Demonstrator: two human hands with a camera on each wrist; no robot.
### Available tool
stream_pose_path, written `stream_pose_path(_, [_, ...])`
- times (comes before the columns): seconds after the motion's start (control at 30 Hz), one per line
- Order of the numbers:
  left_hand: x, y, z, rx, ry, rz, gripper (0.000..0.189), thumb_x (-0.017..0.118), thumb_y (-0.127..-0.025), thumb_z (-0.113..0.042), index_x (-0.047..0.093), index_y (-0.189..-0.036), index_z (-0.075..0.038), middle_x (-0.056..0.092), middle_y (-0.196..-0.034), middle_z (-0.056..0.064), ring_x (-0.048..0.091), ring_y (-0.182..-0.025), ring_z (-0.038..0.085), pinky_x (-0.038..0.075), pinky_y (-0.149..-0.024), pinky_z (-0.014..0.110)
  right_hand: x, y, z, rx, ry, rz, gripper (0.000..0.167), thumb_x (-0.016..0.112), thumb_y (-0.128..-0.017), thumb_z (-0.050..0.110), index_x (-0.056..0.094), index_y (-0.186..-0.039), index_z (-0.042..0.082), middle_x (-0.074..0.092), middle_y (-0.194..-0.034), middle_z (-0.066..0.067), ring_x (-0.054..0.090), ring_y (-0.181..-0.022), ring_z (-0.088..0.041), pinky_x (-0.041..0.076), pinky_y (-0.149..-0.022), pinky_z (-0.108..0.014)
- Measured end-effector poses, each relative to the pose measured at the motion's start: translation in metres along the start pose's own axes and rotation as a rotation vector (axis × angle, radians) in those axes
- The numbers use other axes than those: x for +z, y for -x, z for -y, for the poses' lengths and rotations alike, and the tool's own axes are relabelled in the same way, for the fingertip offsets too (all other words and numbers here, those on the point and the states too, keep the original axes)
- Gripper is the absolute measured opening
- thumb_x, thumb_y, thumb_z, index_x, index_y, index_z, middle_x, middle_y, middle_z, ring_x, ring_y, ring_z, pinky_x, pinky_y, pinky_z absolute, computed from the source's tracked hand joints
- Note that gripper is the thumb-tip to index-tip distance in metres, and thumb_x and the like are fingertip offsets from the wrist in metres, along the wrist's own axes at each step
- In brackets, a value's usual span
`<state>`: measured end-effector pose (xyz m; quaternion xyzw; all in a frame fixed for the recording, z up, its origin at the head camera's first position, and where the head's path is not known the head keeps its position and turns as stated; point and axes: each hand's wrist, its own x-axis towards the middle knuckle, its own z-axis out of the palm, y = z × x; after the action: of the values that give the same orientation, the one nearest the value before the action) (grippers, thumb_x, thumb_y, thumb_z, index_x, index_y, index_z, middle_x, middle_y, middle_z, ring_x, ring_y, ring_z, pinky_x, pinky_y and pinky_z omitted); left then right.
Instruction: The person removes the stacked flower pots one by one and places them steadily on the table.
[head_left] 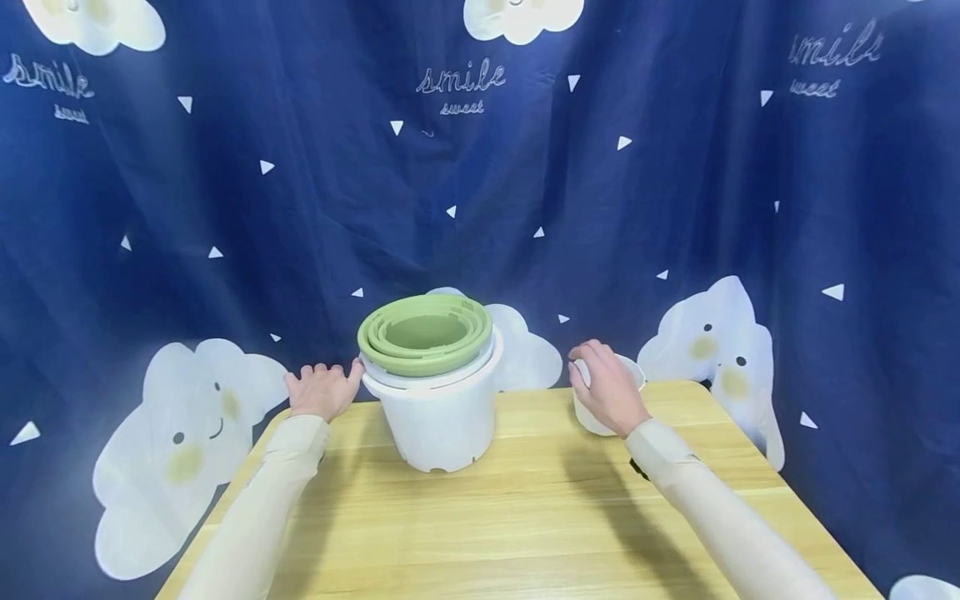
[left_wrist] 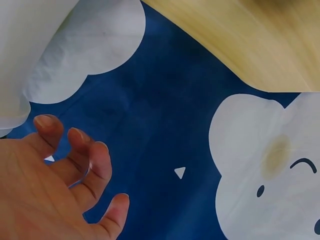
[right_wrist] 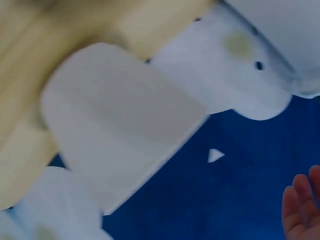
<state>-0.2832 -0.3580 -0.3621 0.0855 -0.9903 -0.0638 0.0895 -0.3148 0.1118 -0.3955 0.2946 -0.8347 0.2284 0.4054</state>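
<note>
A large white flowerpot [head_left: 441,429] stands upright on the table, with several green pots [head_left: 420,367] nested in its mouth. Beside its left rim is my left hand [head_left: 324,390], fingers loosely bent and thumb right at the rim. The left wrist view has this hand [left_wrist: 55,185] holding nothing, near the pot's white wall [left_wrist: 20,55]. Further right stands a smaller white pot [head_left: 591,419], partly hidden behind my right hand [head_left: 609,387]. In the right wrist view a gap shows between that small pot [right_wrist: 120,120] and my fingers [right_wrist: 302,200], which hold nothing.
The wooden table [head_left: 480,525] has its far edge just behind the pots. A dark blue curtain [head_left: 322,208] with white clouds and triangles hangs behind and around it. A dark strap [head_left: 639,469] shows at my right wrist.
</note>
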Motion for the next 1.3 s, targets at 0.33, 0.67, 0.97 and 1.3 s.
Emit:
stream_pose_path(0.33, [0.000,0.000,-0.002,-0.004,-0.006,0.024,0.090,0.008,-0.105,-0.060,0.062,-0.134,0.006,0.056,-0.133,0.039,0.047,-0.122,0.057,0.026,-0.102,0.077,0.009,-0.023,0.037,-0.046,-0.081,0.138,0.018,0.063,-0.099,0.014,0.067,-0.111,0.002,0.066,-0.110,-0.011,0.062,-0.101,-0.029,0.054,-0.091,-0.043])
stream_pose_path(0.67, [0.000,0.002,-0.001,-0.014,0.002,0.052,0.093,0.005,-0.104,-0.062,0.062,-0.136,0.004,0.055,-0.135,0.039,0.047,-0.122,0.058,0.024,-0.102,0.079,0.042,-0.015,0.062,-0.019,-0.034,0.408,0.042,0.071,-0.098,0.035,0.063,-0.126,0.005,0.065,-0.123,-0.009,0.065,-0.111,-0.031,0.054,-0.094,-0.046])
stream_pose_path(0.97, [0.007,0.001,-0.003,-0.006,0.020,0.041,0.094,0.003,-0.103,-0.063,0.063,-0.134,0.003,0.056,-0.134,0.038,0.047,-0.121,0.057,0.024,-0.101,0.080,0.066,0.014,0.060,-0.062,0.054,0.573,0.055,0.073,-0.094,0.044,0.062,-0.128,0.001,0.065,-0.119,-0.013,0.066,-0.107,-0.034,0.055,-0.094,-0.046])
stream_pose_path(1.3, [0.005,-0.003,-0.002,-0.002,0.010,0.018,0.095,0.002,-0.103,-0.062,0.064,-0.133,0.003,0.059,-0.131,0.038,0.050,-0.119,0.058,0.026,-0.100,0.078,0.063,-0.004,0.057,-0.040,0.027,0.458,0.036,0.067,-0.100,0.031,0.065,-0.124,0.005,0.068,-0.120,-0.009,0.068,-0.105,-0.031,0.057,-0.086,-0.045])
